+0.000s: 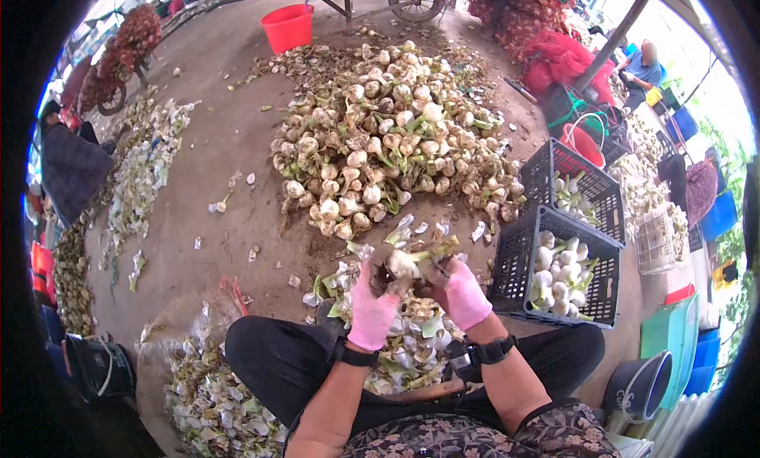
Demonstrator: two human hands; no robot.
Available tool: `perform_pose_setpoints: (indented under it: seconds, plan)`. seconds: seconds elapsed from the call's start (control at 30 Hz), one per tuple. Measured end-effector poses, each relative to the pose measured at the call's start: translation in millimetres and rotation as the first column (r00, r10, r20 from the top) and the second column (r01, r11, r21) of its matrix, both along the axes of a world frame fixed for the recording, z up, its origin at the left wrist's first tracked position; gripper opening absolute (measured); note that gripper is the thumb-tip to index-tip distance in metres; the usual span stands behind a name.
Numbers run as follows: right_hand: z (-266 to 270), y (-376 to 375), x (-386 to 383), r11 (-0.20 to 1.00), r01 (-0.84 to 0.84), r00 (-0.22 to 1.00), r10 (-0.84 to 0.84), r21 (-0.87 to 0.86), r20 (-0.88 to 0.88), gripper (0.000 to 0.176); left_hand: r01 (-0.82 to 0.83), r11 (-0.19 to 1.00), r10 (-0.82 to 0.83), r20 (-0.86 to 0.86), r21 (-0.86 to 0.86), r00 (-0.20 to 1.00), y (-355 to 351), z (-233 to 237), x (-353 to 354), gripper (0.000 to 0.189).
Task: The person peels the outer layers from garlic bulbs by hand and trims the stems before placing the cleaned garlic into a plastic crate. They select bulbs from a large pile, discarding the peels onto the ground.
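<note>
Between my two gloved hands, above my lap, is a garlic bulb [402,264] with a green stalk pointing right. My left hand [377,301], in a pink glove with dark, dirty fingers, is closed around the bulb. My right hand [462,292], gloved the same way, has its fingers closed at the stalk; some fingertips are hidden. Under the hands lie peeled skins and trimmings [419,339] between my legs. A large heap of untrimmed garlic [388,133] lies just ahead on the ground.
Two black crates [514,280] at my right hold cleaned garlic bulbs. Beyond them stands a red bucket [583,145]. Another red bucket [286,28] is behind the heap. A dark bucket [640,387] stands lower right. Other people sit at left and right.
</note>
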State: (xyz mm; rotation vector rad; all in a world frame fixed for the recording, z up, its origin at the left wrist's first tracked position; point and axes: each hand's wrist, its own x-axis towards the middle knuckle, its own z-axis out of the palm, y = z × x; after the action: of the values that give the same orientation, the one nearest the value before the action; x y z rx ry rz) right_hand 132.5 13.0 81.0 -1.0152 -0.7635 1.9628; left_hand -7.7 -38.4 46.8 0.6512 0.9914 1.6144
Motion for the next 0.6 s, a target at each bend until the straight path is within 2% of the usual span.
perform_pose_setpoints:
  seconds: [0.03, 0.07, 0.1, 0.13, 0.17, 0.2, 0.33, 0.4, 0.43, 0.47, 0.5, 0.53, 0.57, 0.6]
  plan:
    - [-8, 3, -2, 1.000, -0.011, 0.999, 0.010, 0.011, 0.047, 0.026, 0.038, 0.999, -0.037, -0.164, 0.007, 0.986, 0, 3, 1, 0.057]
    - [-13, 5, -3, 0.999, -0.023, 0.995, 0.021, 0.022, 0.094, 0.029, 0.044, 0.999, -0.042, -0.167, 0.007, 0.985, -1, 8, 2, 0.057]
    - [-16, 3, -1, 0.987, -0.083, 0.953, 0.039, 0.135, 0.299, 0.024, 0.030, 1.000, -0.028, -0.220, 0.005, 0.975, -3, 14, 3, 0.055]
    - [-19, 4, -1, 0.987, -0.086, 0.954, 0.043, 0.133, 0.297, 0.024, 0.013, 1.000, -0.012, -0.273, 0.002, 0.962, -4, 16, 3, 0.052]
    - [-24, 4, -1, 0.998, -0.054, 0.987, 0.046, 0.045, 0.153, 0.023, 0.031, 0.997, -0.022, 0.131, -0.070, 0.991, -3, 7, 2, 0.050]
    - [-27, 4, -1, 0.998, -0.035, 0.999, 0.035, -0.047, 0.006, 0.022, 0.026, 0.997, -0.016, 0.130, -0.072, 0.991, -3, 6, 2, 0.050]
    - [-23, 5, -2, 0.999, -0.032, 0.999, 0.032, 0.030, 0.017, 0.022, 0.020, 0.998, -0.004, 0.241, -0.064, 0.971, -1, 2, -2, 0.050]
    - [-16, 5, 0, 0.995, -0.069, 0.976, 0.051, 0.079, 0.209, 0.027, 0.077, 0.995, -0.041, 0.435, -0.064, 0.899, 0, 5, -4, 0.044]
    - [-21, 6, 4, 0.995, -0.067, 0.976, 0.050, 0.076, 0.210, 0.027, 0.083, 0.987, -0.006, 0.495, -0.135, 0.869, 1, 11, -5, 0.040]
    - [-31, 9, 8, 0.942, -0.195, 0.856, 0.028, 0.272, 0.516, 0.030, 0.086, 0.987, -0.007, 0.496, -0.137, 0.868, 0, 9, -4, 0.040]
    - [-36, 12, 11, 0.838, -0.372, 0.651, -0.071, 0.399, 0.756, 0.033, 0.101, 0.985, -0.020, 0.485, -0.141, 0.874, 0, 6, -3, 0.041]
    - [-34, 12, 12, 0.838, -0.372, 0.650, -0.072, 0.399, 0.756, 0.033, 0.114, 0.983, -0.033, 0.474, -0.144, 0.880, 0, 2, -2, 0.041]
    - [-30, 13, 12, 0.818, -0.371, 0.682, -0.081, 0.440, 0.727, 0.036, 0.084, 0.972, -0.001, 0.350, -0.221, 0.937, 2, -3, 0, 0.043]
    - [-27, 14, 13, 0.797, -0.368, 0.713, -0.090, 0.479, 0.695, 0.039, 0.084, 0.972, -0.001, 0.351, -0.220, 0.936, 1, -5, 1, 0.043]
